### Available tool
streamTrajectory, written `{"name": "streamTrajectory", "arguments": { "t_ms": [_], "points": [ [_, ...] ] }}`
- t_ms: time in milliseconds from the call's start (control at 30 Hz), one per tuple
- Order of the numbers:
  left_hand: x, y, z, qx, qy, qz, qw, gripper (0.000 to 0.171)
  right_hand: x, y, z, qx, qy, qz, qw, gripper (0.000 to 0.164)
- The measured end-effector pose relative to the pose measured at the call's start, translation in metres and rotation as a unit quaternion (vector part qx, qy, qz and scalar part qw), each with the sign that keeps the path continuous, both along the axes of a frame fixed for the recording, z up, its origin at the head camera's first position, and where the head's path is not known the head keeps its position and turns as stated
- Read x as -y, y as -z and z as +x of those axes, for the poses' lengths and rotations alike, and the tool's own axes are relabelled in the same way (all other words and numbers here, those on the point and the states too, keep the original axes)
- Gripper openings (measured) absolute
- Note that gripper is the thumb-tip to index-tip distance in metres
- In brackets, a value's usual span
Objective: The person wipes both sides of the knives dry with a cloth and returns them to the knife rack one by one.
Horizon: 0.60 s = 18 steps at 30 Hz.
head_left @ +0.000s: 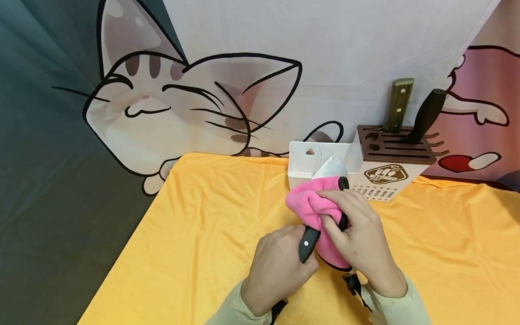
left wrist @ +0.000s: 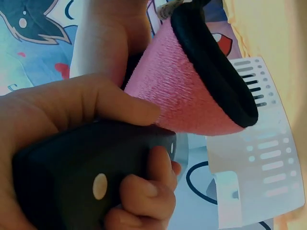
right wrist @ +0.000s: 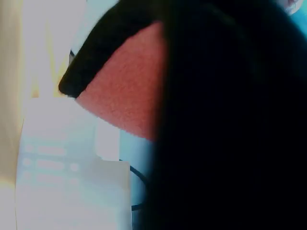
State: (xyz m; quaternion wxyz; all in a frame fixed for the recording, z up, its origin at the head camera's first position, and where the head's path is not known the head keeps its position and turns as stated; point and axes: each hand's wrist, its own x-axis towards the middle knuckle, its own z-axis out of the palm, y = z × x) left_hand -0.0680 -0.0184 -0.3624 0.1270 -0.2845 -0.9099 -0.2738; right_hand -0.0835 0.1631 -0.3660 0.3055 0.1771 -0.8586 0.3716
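Note:
My left hand (head_left: 278,266) grips the black riveted handle of a kitchen knife (left wrist: 62,167), its fingers curled round it. The knife points away from me, and the broad end of its blade (head_left: 331,167) shows beyond a pink cloth (head_left: 310,198) with black edging. With my right hand (head_left: 363,234) I pinch this cloth, folded over the blade, between thumb and fingers. Most of the blade is hidden under it. In the right wrist view a dark shape covers the right half, leaving part of the pink cloth (right wrist: 127,86) visible.
Just behind the hands stands a white holder (head_left: 321,151) with a brown slotted block (head_left: 398,155) at its right. A wooden-handled utensil (head_left: 400,104) and a black-handled one (head_left: 426,115) stand in the slots. A yellow cloth (head_left: 203,225) covers the table; a cat-print curtain (head_left: 252,27) hangs behind.

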Motion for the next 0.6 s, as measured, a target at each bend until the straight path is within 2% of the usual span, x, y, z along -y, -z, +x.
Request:
{"name": "streamTrajectory", "arguments": {
  "t_ms": [167, 400, 600],
  "points": [
    [0.0021, -0.001, -0.0008, 0.007, 0.015, -0.007, 0.9998, 0.032, -0.0035, 0.0013, -0.0016, 0.008, 0.009, -0.004, 1.0, 0.03],
    [0.0055, -0.0019, -0.002, -0.005, 0.032, -0.02, 0.9993, 0.029, -0.0056, 0.0041, -0.0042, -0.013, 0.022, -0.008, 1.0, 0.029],
    [0.0077, -0.0042, -0.0021, 0.006, 0.048, -0.03, 0.9984, 0.029, -0.008, 0.005, -0.0062, -0.009, 0.041, -0.009, 0.999, 0.03]
  ]
}}
